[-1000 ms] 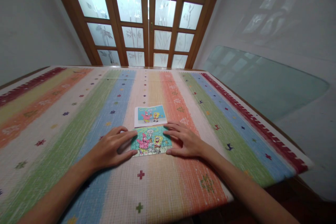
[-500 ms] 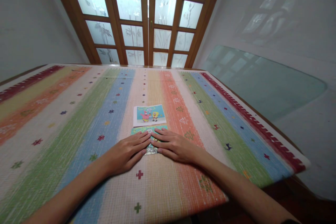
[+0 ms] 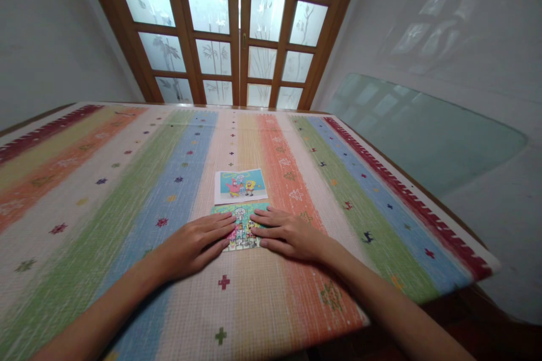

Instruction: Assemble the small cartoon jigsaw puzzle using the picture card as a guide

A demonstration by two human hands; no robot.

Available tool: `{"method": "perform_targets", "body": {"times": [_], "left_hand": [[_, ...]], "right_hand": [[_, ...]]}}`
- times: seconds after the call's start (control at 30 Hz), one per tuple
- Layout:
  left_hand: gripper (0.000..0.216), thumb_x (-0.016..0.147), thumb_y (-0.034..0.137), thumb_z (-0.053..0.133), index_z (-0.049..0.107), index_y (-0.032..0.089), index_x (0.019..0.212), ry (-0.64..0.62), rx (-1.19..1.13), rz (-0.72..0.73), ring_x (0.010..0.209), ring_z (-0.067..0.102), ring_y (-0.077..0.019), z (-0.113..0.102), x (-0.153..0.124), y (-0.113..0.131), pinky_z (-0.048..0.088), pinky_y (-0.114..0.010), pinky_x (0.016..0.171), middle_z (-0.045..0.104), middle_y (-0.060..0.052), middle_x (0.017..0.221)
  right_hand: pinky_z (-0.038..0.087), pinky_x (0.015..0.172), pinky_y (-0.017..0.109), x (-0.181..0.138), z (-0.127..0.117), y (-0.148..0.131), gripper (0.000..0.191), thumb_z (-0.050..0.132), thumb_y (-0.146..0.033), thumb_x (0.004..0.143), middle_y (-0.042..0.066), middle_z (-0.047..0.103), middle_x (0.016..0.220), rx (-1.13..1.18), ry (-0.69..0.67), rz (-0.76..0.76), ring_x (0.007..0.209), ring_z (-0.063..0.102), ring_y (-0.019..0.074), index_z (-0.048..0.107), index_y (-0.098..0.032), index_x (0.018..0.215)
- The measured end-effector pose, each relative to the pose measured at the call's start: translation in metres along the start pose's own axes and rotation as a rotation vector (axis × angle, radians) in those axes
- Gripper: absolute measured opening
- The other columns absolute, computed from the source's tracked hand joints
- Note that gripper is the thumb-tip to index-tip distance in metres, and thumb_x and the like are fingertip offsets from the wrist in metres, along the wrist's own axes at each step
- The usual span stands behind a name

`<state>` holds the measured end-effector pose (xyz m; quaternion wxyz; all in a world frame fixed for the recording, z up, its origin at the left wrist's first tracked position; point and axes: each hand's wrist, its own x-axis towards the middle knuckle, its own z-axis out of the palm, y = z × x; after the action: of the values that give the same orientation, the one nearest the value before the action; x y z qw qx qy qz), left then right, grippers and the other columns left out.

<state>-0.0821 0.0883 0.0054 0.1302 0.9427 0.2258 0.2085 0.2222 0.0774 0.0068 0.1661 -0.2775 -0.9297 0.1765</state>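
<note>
A small jigsaw puzzle [image 3: 241, 222] with a cartoon picture lies on the striped tablecloth, its pieces joined. My left hand [image 3: 199, 241] rests flat over its left side, fingers stretched out. From the other side, my right hand [image 3: 292, 232] lies flat on the right part, fingers spread a little. Between the fingertips the middle of the puzzle shows; its side portions are hidden under the hands. Just beyond it sits a printed picture card [image 3: 242, 186] showing cartoon figures on a blue ground.
The striped tablecloth [image 3: 262, 304] covers a large table. At the far end stand wooden doors [image 3: 240, 39] with frosted panes. A pale glass panel [image 3: 423, 130] leans along the right wall.
Both hands have slid apart, the left one leftward and the right one slightly rightward, uncovering more of the puzzle's middle. The picture card has stayed in place.
</note>
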Motion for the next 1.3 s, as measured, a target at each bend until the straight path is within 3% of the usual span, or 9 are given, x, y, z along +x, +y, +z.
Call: {"method": "perform_targets", "body": {"times": [0.33,0.5,0.6,0.9,1.3], "left_hand": [[0.045,0.098,0.033,0.061,0.059,0.026,0.142,0.067,0.033,-0.102,0.129,0.064,-0.0276,-0.017,-0.015,-0.014,0.055,-0.05,0.108,0.067,-0.009,0.139],[0.06,0.091,0.042,0.069,0.052,0.032,0.148,0.046,0.041,-0.197,0.131,0.062,-0.0329,-0.024,-0.024,-0.02,0.053,-0.055,0.109,0.06,-0.01,0.147],[0.068,0.09,0.047,0.071,0.048,0.029,0.152,0.033,0.064,-0.23,0.131,0.061,-0.0356,-0.025,-0.026,-0.021,0.052,-0.057,0.109,0.057,-0.015,0.149],[0.073,0.089,0.05,0.071,0.045,0.027,0.153,0.03,0.069,-0.281,0.129,0.063,-0.0345,-0.027,-0.024,-0.02,0.052,-0.054,0.108,0.057,-0.013,0.15],[0.06,0.09,0.052,0.068,0.053,0.025,0.142,0.022,0.077,-0.284,0.123,0.066,-0.0332,-0.029,-0.025,-0.022,0.054,-0.052,0.104,0.064,-0.013,0.142]], "right_hand": [[0.043,0.117,0.057,-0.02,-0.018,0.021,0.056,0.069,-0.043,0.095,0.013,0.06,0.146,0.012,0.099,0.159,0.141,0.051,0.0311,0.057,-0.025,0.147],[0.043,0.117,0.057,-0.025,-0.022,0.024,0.077,0.077,-0.048,0.088,0.014,0.053,0.154,0.006,0.105,0.267,0.144,0.047,0.0338,0.045,-0.026,0.155],[0.042,0.117,0.058,-0.025,-0.022,0.023,0.084,0.078,-0.053,0.086,0.017,0.049,0.156,0.007,0.089,0.293,0.145,0.045,0.0354,0.042,-0.024,0.156],[0.043,0.115,0.059,-0.023,-0.018,0.023,0.084,0.077,-0.053,0.085,0.017,0.051,0.153,0.011,0.113,0.295,0.142,0.048,0.0362,0.043,-0.025,0.156],[0.044,0.115,0.058,-0.022,-0.018,0.021,0.08,0.077,-0.054,0.086,0.018,0.051,0.152,0.032,0.115,0.295,0.141,0.048,0.0353,0.046,-0.025,0.154]]}}
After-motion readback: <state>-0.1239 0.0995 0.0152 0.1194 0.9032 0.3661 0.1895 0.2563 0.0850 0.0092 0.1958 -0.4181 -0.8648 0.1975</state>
